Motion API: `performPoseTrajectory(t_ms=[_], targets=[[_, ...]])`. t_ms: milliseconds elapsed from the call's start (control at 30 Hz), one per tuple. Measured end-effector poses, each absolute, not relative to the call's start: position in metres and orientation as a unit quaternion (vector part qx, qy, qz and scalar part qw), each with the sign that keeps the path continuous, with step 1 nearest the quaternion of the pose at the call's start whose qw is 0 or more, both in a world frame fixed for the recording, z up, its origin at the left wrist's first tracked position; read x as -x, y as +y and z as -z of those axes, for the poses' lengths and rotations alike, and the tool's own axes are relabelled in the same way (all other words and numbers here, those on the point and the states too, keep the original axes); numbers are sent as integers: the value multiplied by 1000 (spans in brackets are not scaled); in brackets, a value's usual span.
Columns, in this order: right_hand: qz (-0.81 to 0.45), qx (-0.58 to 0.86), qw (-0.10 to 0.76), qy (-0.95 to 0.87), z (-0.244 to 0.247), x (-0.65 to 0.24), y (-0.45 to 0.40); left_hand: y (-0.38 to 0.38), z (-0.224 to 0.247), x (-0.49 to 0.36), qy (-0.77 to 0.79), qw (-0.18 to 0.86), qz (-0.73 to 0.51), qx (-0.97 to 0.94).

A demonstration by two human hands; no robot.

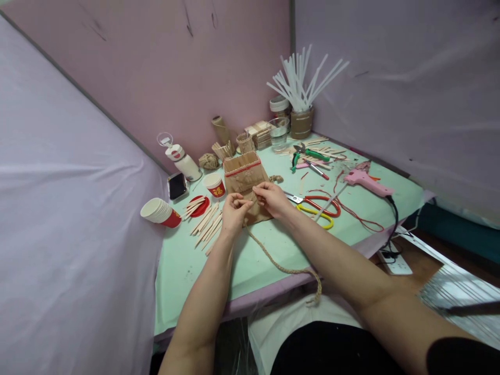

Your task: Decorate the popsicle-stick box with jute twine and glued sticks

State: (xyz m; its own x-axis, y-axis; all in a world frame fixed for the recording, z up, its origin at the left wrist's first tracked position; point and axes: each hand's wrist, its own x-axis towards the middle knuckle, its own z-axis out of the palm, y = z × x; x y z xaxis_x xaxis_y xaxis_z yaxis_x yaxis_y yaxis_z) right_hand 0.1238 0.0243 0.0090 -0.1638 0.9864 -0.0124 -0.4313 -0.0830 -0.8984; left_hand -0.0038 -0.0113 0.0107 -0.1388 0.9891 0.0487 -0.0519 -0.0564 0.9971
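A brown bag-like craft piece point(244, 177), its upper edge trimmed with a red and white strip, stands on the table in front of me. My left hand point(234, 212) is at its near side, thumb and fingers pinched. Close by on the right, my right hand point(270, 199) pinches too, its fingertips against the brown surface. What lies between the fingertips is too small to make out. From below my left hand a braided jute rope point(269, 256) runs over the table and hangs off the front edge. Red and yellow-handled scissors point(322, 204) lie right of my right hand.
Wooden sticks point(206, 225), a paper cup point(214, 186) and stacked cups point(161, 212) are on the left. On the right are a pink glue gun point(367, 181) with a cord, red string point(353, 214) and green-handled pliers point(308, 153). Behind stands a jar of white sticks point(302, 124).
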Motion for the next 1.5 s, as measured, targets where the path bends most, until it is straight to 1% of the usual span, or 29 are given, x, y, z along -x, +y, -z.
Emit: performPoseTrajectory(t_ms=[100,300,367,433,533,600,700,767,833,1033,1167,1267,1367,1500], targets=[[-712,311,523,-350,-10,-125,25,-13,-10,2,498,476,-560,-460],[-710,332,512,-351,-16,-134,30,-13,-13,2,480,480,-572,-460],[-675,353,525,-380,-15,-135,32,-12,-14,2,475,478,-577,-461],[-619,364,523,-459,-12,-135,32,-13,-15,1,467,481,-581,-462],[-546,338,478,-599,-9,-134,30,-14,-16,1,463,481,-577,-470],[-499,330,458,-657,-9,-134,28,-14,-15,1,474,463,-578,-476],[-423,376,475,-674,-10,-135,28,-12,-14,2,492,413,-608,-467],[-392,413,481,-666,-11,-134,29,-11,-13,2,492,397,-628,-454],[-395,420,467,-670,-11,-133,28,-10,-13,2,489,409,-633,-439],[-471,337,449,-681,-14,-131,22,-9,-15,3,483,440,-635,-412],[-440,383,462,-668,-17,-131,19,-12,-14,0,480,432,-628,-434],[-473,402,477,-622,-16,-131,20,-13,-13,-1,464,438,-628,-446],[-510,381,481,-603,-15,-131,22,-13,-16,1,455,483,-616,-425],[-485,366,499,-618,-15,-133,24,-11,-22,8,459,595,-551,-362]])
